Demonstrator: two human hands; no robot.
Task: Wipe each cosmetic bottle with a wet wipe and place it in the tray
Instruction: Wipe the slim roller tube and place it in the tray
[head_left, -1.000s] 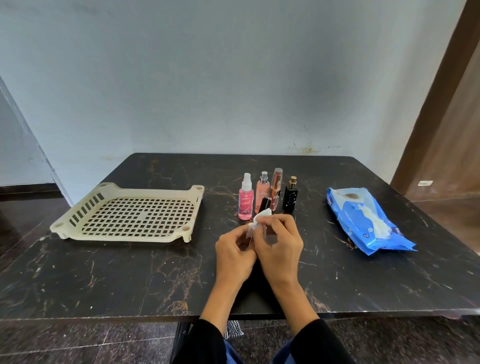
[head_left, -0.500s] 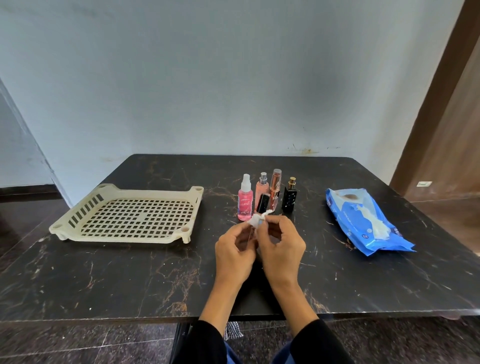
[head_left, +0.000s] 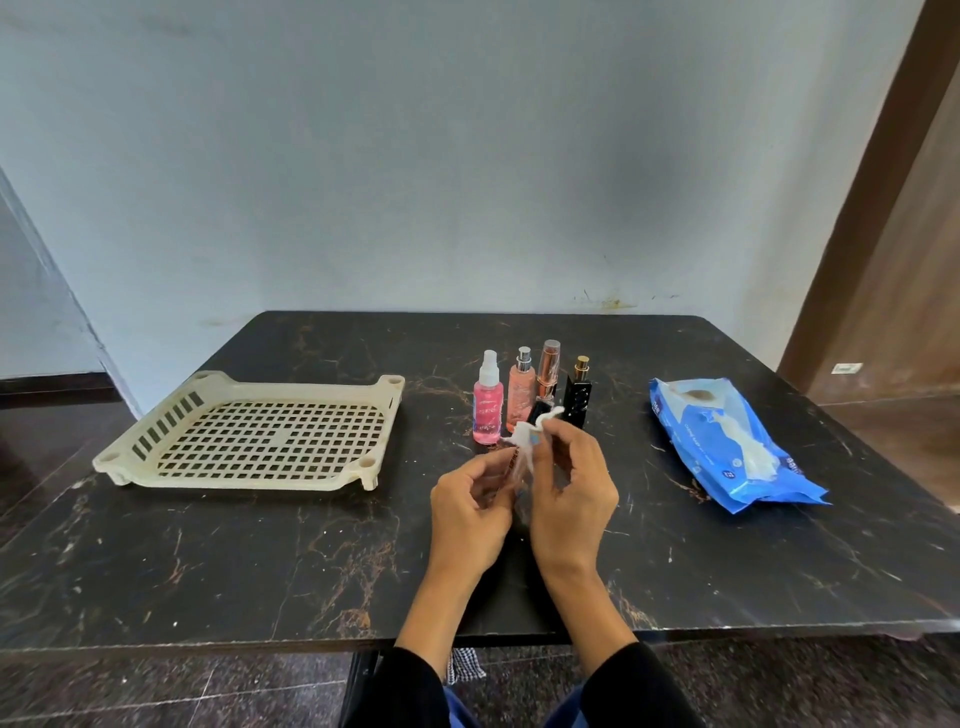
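Dark marble table (head_left: 208, 561) w/ cream tray (head_left: 249, 475) at 9 o'clock, left hand (head_left: 470, 501) & right hand (head_left: 571, 488) centre, fingers curled, pinching wet wipe (head_left: 527, 441) round a small bottle, mostly hidden, other bottles (head_left: 519, 400) at 12, wipes pack (head_left: 727, 441) at 3.

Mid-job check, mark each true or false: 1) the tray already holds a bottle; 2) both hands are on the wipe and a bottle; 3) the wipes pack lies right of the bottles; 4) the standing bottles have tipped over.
1) False: the tray holds no bottle.
2) True: the left hand and right hand work the wet wipe around a small bottle, mostly hidden.
3) True: the wipes pack lies right of the pink spray bottle and its neighbours.
4) False: they stand upright.
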